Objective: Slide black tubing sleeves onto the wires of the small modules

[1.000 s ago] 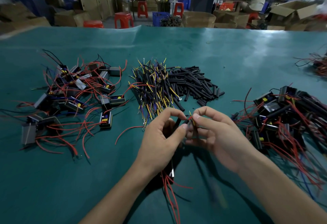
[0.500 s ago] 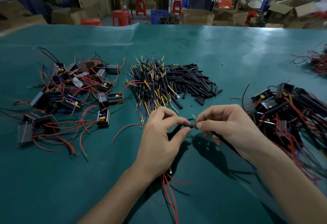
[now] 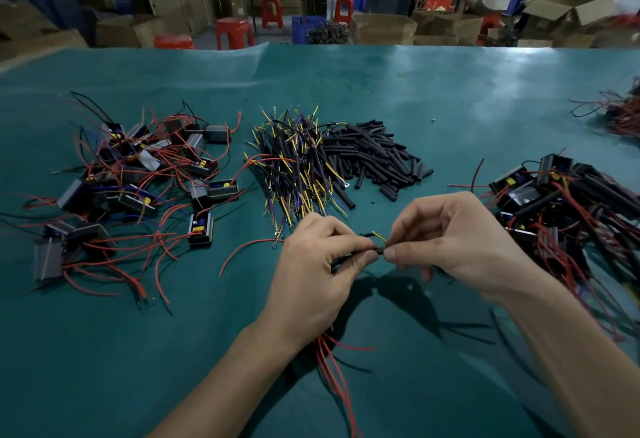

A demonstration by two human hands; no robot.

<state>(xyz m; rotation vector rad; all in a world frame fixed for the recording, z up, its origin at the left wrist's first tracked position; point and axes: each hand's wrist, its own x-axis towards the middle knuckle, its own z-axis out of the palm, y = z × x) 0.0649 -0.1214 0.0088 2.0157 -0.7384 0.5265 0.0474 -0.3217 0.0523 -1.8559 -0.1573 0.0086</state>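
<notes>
Teal mat [image 3: 450, 98] is carrying four heaps: red-wired modules [image 3: 138, 174] lying far left, yellow-tipped wires [image 3: 294, 167] and loose black sleeves [image 3: 374, 153] sitting centre, sleeved modules [image 3: 568, 202] piling up right. Left hand [image 3: 311, 278] is pinching a black sleeve [image 3: 349, 257] near centre; right hand [image 3: 460, 243] is pinching its end, a thin yellow wire [image 3: 379, 236] poking out. Red leads [image 3: 332, 375] are trailing below the left wrist.

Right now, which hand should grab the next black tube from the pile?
Probably the right hand. It is nearer the loose black tubes and only pinches the sleeve end. The left hand grips the sleeved wires, with red wires hanging below it.
</notes>
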